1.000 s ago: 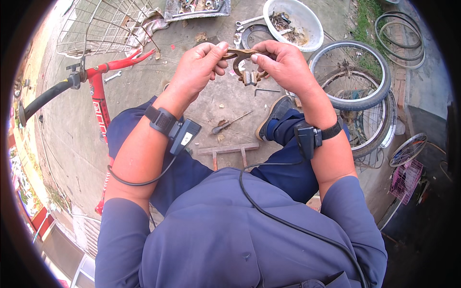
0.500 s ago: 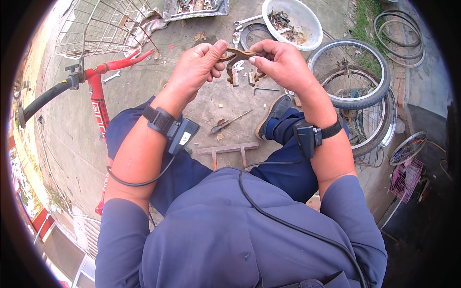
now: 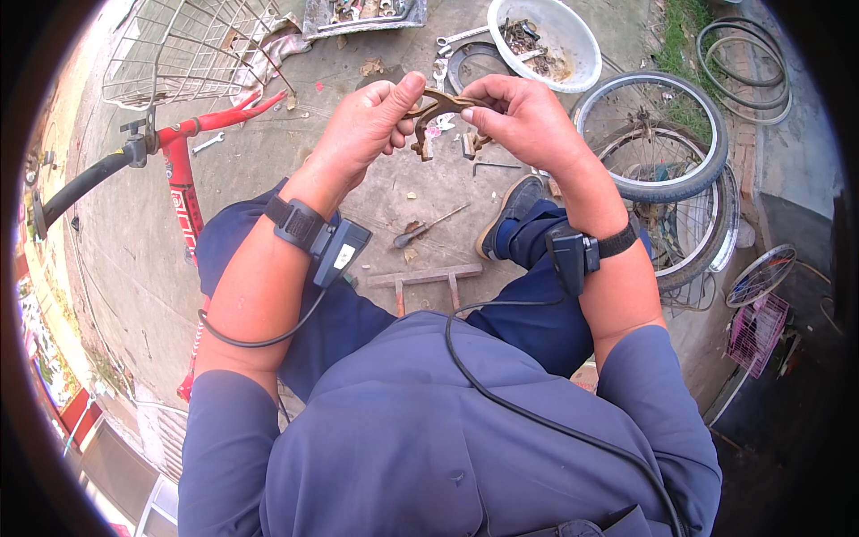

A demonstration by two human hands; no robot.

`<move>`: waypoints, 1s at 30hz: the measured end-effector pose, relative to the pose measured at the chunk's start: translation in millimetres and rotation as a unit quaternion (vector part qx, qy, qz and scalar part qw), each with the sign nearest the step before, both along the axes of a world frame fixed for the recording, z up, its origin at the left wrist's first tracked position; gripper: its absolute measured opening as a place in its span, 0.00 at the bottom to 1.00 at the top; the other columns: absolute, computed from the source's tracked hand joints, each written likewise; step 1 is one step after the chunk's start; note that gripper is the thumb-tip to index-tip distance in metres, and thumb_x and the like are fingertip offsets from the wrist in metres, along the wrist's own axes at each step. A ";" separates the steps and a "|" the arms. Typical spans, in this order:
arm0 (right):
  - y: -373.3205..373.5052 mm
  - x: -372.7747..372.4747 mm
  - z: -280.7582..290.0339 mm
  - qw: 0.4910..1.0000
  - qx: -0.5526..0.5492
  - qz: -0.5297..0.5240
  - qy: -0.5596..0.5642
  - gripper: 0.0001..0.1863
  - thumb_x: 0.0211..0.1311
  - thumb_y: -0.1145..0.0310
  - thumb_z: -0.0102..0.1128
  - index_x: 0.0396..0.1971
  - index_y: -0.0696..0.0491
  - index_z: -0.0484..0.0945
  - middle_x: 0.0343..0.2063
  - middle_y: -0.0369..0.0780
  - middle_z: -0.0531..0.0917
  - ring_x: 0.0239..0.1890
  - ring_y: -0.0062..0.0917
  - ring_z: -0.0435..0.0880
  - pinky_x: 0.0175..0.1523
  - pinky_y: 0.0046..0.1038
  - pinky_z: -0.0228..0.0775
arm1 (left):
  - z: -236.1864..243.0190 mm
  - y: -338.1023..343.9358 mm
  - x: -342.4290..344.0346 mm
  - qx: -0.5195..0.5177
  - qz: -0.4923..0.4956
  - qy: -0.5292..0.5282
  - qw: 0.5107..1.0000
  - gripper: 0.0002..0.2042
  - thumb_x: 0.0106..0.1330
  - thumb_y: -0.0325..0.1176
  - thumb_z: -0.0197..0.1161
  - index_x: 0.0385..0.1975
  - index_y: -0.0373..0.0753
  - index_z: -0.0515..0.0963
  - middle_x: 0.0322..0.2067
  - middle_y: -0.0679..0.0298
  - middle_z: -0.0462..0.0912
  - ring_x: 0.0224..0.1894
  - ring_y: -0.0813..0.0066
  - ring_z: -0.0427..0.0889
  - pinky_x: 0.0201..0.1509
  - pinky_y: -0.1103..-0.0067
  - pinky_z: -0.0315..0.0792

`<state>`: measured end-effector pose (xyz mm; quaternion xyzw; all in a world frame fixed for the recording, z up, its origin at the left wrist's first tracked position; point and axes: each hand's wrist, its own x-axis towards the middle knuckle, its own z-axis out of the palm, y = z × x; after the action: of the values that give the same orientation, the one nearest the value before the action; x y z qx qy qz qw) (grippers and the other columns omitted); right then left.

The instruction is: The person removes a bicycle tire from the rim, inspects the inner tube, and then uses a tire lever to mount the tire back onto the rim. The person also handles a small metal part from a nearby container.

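A rusty bicycle caliper brake (image 3: 438, 109) is held up between my two hands, its curved arms hanging down and apart. My left hand (image 3: 374, 118) pinches one upper end between thumb and fingers. The other upper end is gripped by my right hand (image 3: 517, 112), thumb against bent fingers. At the lower tips of the arms are small blocks, one of them a pale brake pad (image 3: 469, 146) under the right hand. Fingers cover both upper ends of the caliper.
A screwdriver (image 3: 429, 225), an L-shaped hex key (image 3: 496, 165) and a small metal stand (image 3: 425, 277) are on the concrete before me. A red bicycle frame (image 3: 182, 179) stands left; wheels (image 3: 586, 134) lie right. Beyond are a white basin (image 3: 586, 49) and a tool tray (image 3: 365, 27).
The left lower arm of the caliper has swung outward to the left, so the two lower tips are farther apart. Both hands have stayed nearly in place.
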<state>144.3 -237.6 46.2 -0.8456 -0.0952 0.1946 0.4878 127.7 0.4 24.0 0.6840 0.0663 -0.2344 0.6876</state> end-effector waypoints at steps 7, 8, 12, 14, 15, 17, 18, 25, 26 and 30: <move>-2.0 2.2 -6.5 1.000 -0.002 0.003 0.004 0.15 0.65 0.67 0.70 0.48 0.58 0.86 0.29 0.39 0.88 0.29 0.19 0.84 0.38 0.27 0.77 | 0.8 -0.8 -0.1 -0.013 0.019 0.004 1.000 0.26 0.71 0.62 0.65 0.35 0.40 0.79 0.26 0.71 0.77 0.26 0.86 0.73 0.29 0.87 0.68; -2.5 2.5 -7.1 1.000 0.001 0.003 0.008 0.15 0.65 0.66 0.70 0.48 0.58 0.86 0.29 0.39 0.89 0.29 0.19 0.84 0.38 0.27 0.77 | 0.4 -0.8 -0.2 -0.019 0.021 0.003 1.000 0.24 0.72 0.60 0.65 0.35 0.41 0.79 0.26 0.71 0.77 0.26 0.86 0.73 0.29 0.87 0.68; -3.5 2.9 -8.6 1.000 0.007 0.000 0.008 0.16 0.65 0.66 0.70 0.48 0.58 0.86 0.30 0.40 0.89 0.29 0.20 0.85 0.38 0.27 0.78 | -1.3 1.0 0.4 -0.025 0.003 -0.002 1.000 0.19 0.76 0.54 0.62 0.36 0.43 0.79 0.26 0.73 0.79 0.26 0.88 0.74 0.31 0.87 0.68; -3.6 2.7 -8.9 1.000 0.011 -0.002 0.009 0.16 0.65 0.66 0.70 0.48 0.58 0.86 0.30 0.40 0.89 0.29 0.20 0.85 0.38 0.27 0.78 | -2.4 1.1 0.3 -0.019 0.002 -0.005 1.000 0.18 0.77 0.53 0.62 0.35 0.43 0.78 0.27 0.73 0.79 0.26 0.88 0.74 0.32 0.87 0.68; -3.6 2.8 -8.9 1.000 0.014 -0.003 0.012 0.15 0.65 0.66 0.70 0.48 0.58 0.86 0.30 0.40 0.89 0.29 0.20 0.85 0.38 0.27 0.78 | -2.8 1.1 0.4 -0.021 0.003 -0.004 1.000 0.18 0.77 0.53 0.62 0.35 0.43 0.78 0.27 0.73 0.79 0.26 0.88 0.74 0.32 0.87 0.68; -3.6 2.8 -8.7 1.000 0.016 -0.006 0.016 0.15 0.65 0.67 0.70 0.48 0.58 0.86 0.30 0.40 0.89 0.29 0.20 0.85 0.38 0.26 0.78 | -3.1 1.1 0.6 -0.025 0.004 -0.005 1.000 0.18 0.76 0.53 0.62 0.36 0.43 0.78 0.27 0.73 0.80 0.26 0.88 0.74 0.32 0.87 0.68; -3.7 2.9 -8.6 1.000 0.015 -0.006 0.016 0.15 0.65 0.67 0.70 0.48 0.58 0.86 0.30 0.40 0.89 0.29 0.20 0.85 0.38 0.26 0.78 | -3.1 1.1 0.8 -0.024 0.004 -0.005 1.000 0.19 0.76 0.54 0.62 0.36 0.43 0.78 0.27 0.73 0.80 0.26 0.88 0.74 0.31 0.87 0.68; -1.1 2.2 -7.1 1.000 0.010 -0.011 0.017 0.14 0.63 0.69 0.72 0.47 0.58 0.86 0.30 0.39 0.89 0.29 0.19 0.85 0.38 0.26 0.78 | -2.7 1.0 0.5 -0.015 0.002 0.001 1.000 0.23 0.74 0.59 0.63 0.37 0.42 0.79 0.26 0.73 0.79 0.25 0.89 0.74 0.30 0.88 0.68; -1.0 2.0 -6.6 1.000 0.013 -0.003 0.012 0.14 0.65 0.70 0.70 0.47 0.59 0.86 0.30 0.38 0.88 0.30 0.17 0.85 0.38 0.24 0.79 | -3.0 0.8 0.7 -0.012 0.001 0.000 1.000 0.23 0.73 0.60 0.63 0.37 0.41 0.79 0.26 0.73 0.79 0.25 0.89 0.74 0.30 0.88 0.68; -0.9 1.5 -4.2 1.000 0.010 0.007 0.013 0.12 0.67 0.74 0.68 0.48 0.62 0.84 0.30 0.35 0.86 0.31 0.14 0.84 0.37 0.22 0.81 | -3.7 0.5 0.9 -0.007 0.002 0.005 1.000 0.24 0.73 0.61 0.63 0.38 0.41 0.79 0.26 0.73 0.78 0.25 0.89 0.74 0.29 0.89 0.68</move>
<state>145.9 -238.5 42.0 -0.8376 -0.0966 0.2079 0.4958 128.6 0.9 20.3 0.6781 0.0693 -0.2366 0.6924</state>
